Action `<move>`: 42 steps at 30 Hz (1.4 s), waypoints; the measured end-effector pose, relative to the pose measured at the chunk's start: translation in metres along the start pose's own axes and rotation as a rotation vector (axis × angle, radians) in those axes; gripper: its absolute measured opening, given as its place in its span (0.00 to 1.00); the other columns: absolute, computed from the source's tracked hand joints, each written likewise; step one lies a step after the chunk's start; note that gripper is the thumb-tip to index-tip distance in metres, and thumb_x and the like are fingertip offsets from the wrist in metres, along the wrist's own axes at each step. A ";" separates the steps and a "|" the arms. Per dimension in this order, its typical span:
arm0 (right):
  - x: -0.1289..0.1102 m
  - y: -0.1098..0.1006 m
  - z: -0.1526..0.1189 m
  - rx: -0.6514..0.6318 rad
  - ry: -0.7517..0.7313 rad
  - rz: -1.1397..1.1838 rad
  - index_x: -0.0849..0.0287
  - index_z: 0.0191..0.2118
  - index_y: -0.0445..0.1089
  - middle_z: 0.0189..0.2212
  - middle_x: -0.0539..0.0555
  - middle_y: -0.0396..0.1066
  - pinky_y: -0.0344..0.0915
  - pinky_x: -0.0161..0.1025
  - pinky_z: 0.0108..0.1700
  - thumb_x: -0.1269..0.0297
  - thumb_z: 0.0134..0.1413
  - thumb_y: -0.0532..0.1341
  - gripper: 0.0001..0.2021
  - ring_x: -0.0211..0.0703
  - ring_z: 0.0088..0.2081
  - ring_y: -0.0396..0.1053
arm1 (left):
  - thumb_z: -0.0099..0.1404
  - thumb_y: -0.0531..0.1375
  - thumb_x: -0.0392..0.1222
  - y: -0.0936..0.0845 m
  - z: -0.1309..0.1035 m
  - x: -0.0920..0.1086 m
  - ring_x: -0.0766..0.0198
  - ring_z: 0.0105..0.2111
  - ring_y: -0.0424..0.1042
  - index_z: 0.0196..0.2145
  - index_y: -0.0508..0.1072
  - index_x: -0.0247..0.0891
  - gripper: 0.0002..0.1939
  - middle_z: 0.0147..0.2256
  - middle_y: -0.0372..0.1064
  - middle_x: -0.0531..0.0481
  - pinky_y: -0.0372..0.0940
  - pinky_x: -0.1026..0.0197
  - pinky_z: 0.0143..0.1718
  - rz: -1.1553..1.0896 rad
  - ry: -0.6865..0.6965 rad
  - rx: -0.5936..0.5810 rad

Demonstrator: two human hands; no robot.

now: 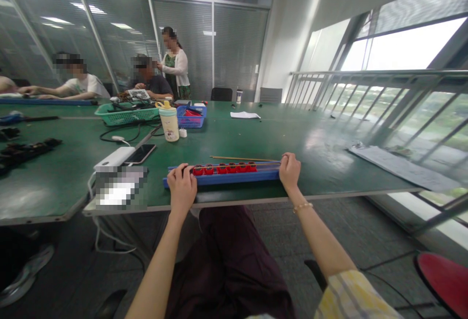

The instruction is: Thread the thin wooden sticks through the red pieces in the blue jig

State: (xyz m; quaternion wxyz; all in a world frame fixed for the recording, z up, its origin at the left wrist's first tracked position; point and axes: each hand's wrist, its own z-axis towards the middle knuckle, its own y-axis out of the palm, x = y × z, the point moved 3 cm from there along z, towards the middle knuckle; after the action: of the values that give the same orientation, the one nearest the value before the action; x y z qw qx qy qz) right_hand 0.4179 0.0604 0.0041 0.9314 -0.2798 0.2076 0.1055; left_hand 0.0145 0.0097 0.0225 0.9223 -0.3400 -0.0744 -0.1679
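Observation:
A long blue tray [237, 178] lies near the front edge of the green table, with several red parts [223, 168] in a row inside it. My left hand [182, 187] rests with bent fingers over the tray's left end; what its fingertips hold there is too small to make out. At the right end, my right hand [290, 171] is closed, its fingers pressed together at the end of a thin rod that runs above the red parts. Behind the tray lie thin brass-coloured rods [241, 158], apart from both hands.
Left of the tray are a white power strip [114, 158] and a phone [142, 154]. Farther back stand a cup [170, 125], a green basket [126, 115] and a blue basket [190, 119]. A clipboard [395, 165] lies at right. Several people are across the table.

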 end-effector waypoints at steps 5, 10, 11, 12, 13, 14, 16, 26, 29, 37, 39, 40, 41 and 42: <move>-0.012 0.007 -0.003 -0.185 -0.255 -0.079 0.57 0.31 0.67 0.29 0.56 0.72 0.54 0.40 0.47 0.57 0.68 0.46 0.18 0.45 0.37 0.67 | 0.68 0.50 0.40 -0.001 0.000 0.001 0.48 0.52 0.57 0.51 0.71 0.37 0.17 0.55 0.63 0.40 0.55 0.44 0.57 0.000 -0.002 -0.001; -0.014 0.007 -0.003 -0.193 -0.282 -0.090 0.57 0.26 0.65 0.27 0.55 0.70 0.54 0.39 0.45 0.56 0.68 0.47 0.20 0.43 0.36 0.65 | 0.68 0.51 0.39 0.000 0.000 0.000 0.49 0.52 0.56 0.50 0.71 0.38 0.16 0.55 0.64 0.39 0.55 0.45 0.57 -0.015 -0.002 0.005; -0.014 0.007 -0.003 -0.188 -0.277 -0.086 0.57 0.26 0.65 0.27 0.55 0.70 0.54 0.39 0.45 0.56 0.68 0.47 0.20 0.43 0.35 0.65 | 0.68 0.51 0.39 0.000 0.000 0.000 0.49 0.52 0.56 0.50 0.72 0.38 0.16 0.55 0.64 0.39 0.55 0.45 0.57 -0.014 -0.001 0.007; -0.013 0.007 -0.003 -0.179 -0.270 -0.080 0.57 0.26 0.65 0.27 0.54 0.70 0.54 0.39 0.45 0.56 0.67 0.48 0.20 0.43 0.35 0.65 | 0.68 0.51 0.39 0.000 0.000 0.000 0.49 0.52 0.56 0.50 0.72 0.38 0.17 0.55 0.63 0.39 0.55 0.45 0.57 -0.011 0.001 0.007; -0.013 0.006 -0.003 -0.167 -0.260 -0.069 0.57 0.27 0.66 0.27 0.54 0.70 0.54 0.39 0.44 0.56 0.67 0.48 0.19 0.44 0.35 0.65 | 0.68 0.51 0.39 0.000 0.000 0.000 0.49 0.52 0.56 0.50 0.72 0.38 0.16 0.55 0.63 0.40 0.55 0.45 0.57 -0.010 0.003 0.009; -0.013 0.006 -0.003 -0.155 -0.247 -0.056 0.57 0.28 0.66 0.28 0.55 0.71 0.54 0.39 0.44 0.56 0.66 0.49 0.18 0.44 0.35 0.64 | 0.68 0.51 0.39 0.000 0.000 0.000 0.49 0.52 0.57 0.50 0.72 0.39 0.16 0.55 0.63 0.40 0.55 0.45 0.57 -0.008 0.005 0.010; -0.012 0.005 -0.003 -0.137 -0.220 -0.031 0.57 0.31 0.67 0.30 0.55 0.71 0.55 0.40 0.44 0.57 0.65 0.50 0.16 0.44 0.36 0.64 | 0.68 0.50 0.39 0.000 0.000 -0.001 0.48 0.52 0.56 0.49 0.73 0.39 0.16 0.55 0.63 0.41 0.56 0.45 0.57 -0.005 0.005 0.011; -0.006 0.003 -0.002 -0.070 -0.119 -0.046 0.58 0.37 0.68 0.30 0.55 0.69 0.54 0.41 0.45 0.63 0.60 0.51 0.10 0.47 0.37 0.64 | 0.68 0.50 0.40 -0.001 0.001 0.001 0.49 0.52 0.56 0.50 0.71 0.37 0.17 0.55 0.64 0.40 0.56 0.45 0.57 -0.020 -0.001 0.005; -0.004 0.003 -0.002 -0.050 -0.112 -0.067 0.58 0.36 0.68 0.31 0.56 0.71 0.54 0.41 0.45 0.63 0.60 0.51 0.10 0.47 0.38 0.64 | 0.68 0.50 0.40 0.000 0.001 0.001 0.48 0.52 0.56 0.50 0.71 0.37 0.16 0.55 0.64 0.40 0.56 0.45 0.57 -0.017 -0.001 0.003; 0.005 0.001 0.000 0.048 -0.036 -0.180 0.58 0.28 0.68 0.32 0.58 0.68 0.54 0.42 0.44 0.58 0.64 0.49 0.18 0.48 0.40 0.62 | 0.67 0.50 0.39 0.001 0.000 0.000 0.48 0.53 0.57 0.50 0.71 0.38 0.16 0.54 0.63 0.40 0.55 0.45 0.57 -0.014 0.002 0.008; 0.009 0.001 0.000 0.062 -0.003 -0.193 0.58 0.26 0.69 0.32 0.59 0.68 0.54 0.43 0.43 0.57 0.64 0.50 0.19 0.48 0.40 0.62 | 0.67 0.50 0.39 0.001 0.000 0.000 0.48 0.53 0.57 0.50 0.71 0.38 0.16 0.55 0.63 0.40 0.55 0.45 0.57 -0.014 0.003 0.010; 0.011 0.001 0.000 0.071 0.018 -0.199 0.58 0.26 0.69 0.32 0.59 0.68 0.55 0.43 0.43 0.57 0.64 0.50 0.19 0.49 0.40 0.62 | 0.67 0.50 0.39 0.001 0.000 0.000 0.48 0.53 0.57 0.50 0.71 0.38 0.16 0.55 0.63 0.40 0.55 0.45 0.57 -0.013 0.003 0.011; 0.012 0.000 0.000 0.080 0.040 -0.206 0.59 0.26 0.69 0.33 0.59 0.68 0.55 0.43 0.43 0.57 0.64 0.50 0.19 0.49 0.40 0.62 | 0.67 0.50 0.39 0.001 0.000 0.000 0.48 0.53 0.57 0.50 0.71 0.38 0.16 0.55 0.63 0.40 0.55 0.45 0.57 -0.013 0.004 0.012; 0.014 0.000 0.000 0.090 0.062 -0.211 0.59 0.26 0.69 0.33 0.60 0.68 0.55 0.44 0.43 0.58 0.63 0.50 0.18 0.49 0.40 0.61 | 0.67 0.50 0.39 0.000 0.000 0.000 0.48 0.53 0.57 0.50 0.71 0.38 0.16 0.55 0.63 0.40 0.55 0.45 0.57 -0.012 0.004 0.011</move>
State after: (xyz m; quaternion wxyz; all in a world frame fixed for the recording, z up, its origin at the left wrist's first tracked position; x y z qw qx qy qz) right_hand 0.4302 0.0614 -0.0024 0.9421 -0.2612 0.2101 -0.0113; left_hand 0.0149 0.0102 0.0226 0.9233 -0.3341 -0.0757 -0.1737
